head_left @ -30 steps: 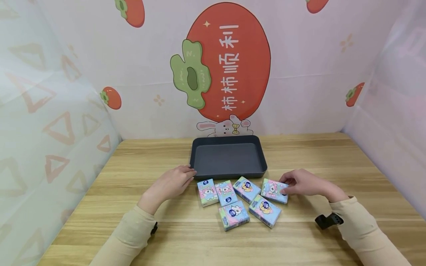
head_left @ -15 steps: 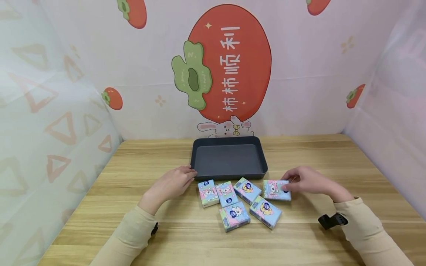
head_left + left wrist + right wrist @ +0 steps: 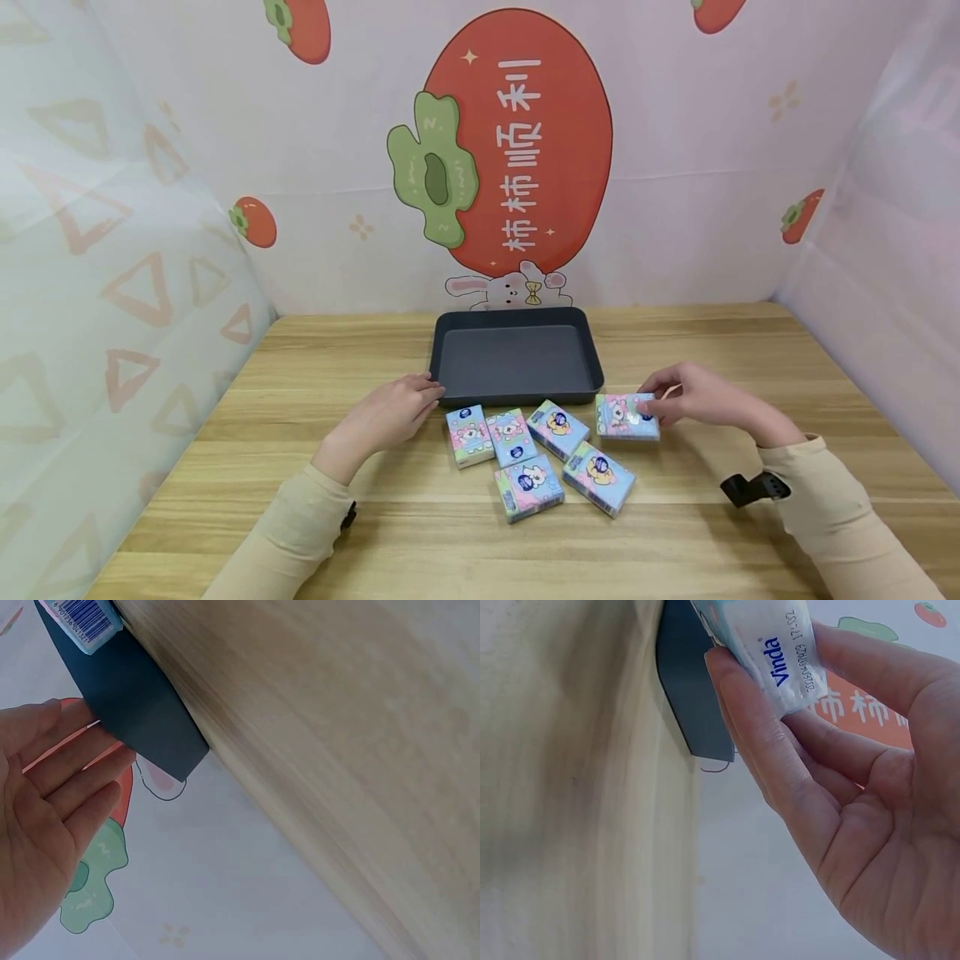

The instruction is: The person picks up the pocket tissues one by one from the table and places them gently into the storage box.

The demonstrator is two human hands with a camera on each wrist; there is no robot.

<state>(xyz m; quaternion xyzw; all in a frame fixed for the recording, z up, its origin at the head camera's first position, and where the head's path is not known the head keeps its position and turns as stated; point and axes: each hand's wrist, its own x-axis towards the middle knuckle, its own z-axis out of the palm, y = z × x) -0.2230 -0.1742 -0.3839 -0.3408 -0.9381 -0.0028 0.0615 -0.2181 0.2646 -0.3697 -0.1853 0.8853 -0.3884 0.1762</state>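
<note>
My right hand [image 3: 697, 398] pinches a tissue pack [image 3: 627, 417] by its right end, beside the tray's front right corner. In the right wrist view the end of this tissue pack [image 3: 774, 656], printed "Vinda", sits between thumb and fingers. My left hand [image 3: 393, 410] rests its fingertips on the front left corner of a dark grey tray [image 3: 517, 398]. Its fingers are extended against the tray's wall [image 3: 142, 705] in the left wrist view. Several more pastel packs lie in front of the tray, among them a yellow-figure pack [image 3: 597, 478] and a white-figure pack [image 3: 528, 487].
All of it stands on a wooden table [image 3: 450, 550]. A printed cloth backdrop [image 3: 330, 150] rises behind the table's back edge, with cloth sides left and right. Dark straps [image 3: 753, 489] sit at both wrists.
My right hand has drawn its tissue pack to the right, away from the other packs, and then lifted it slightly. The left hand and the tray have stayed in place.
</note>
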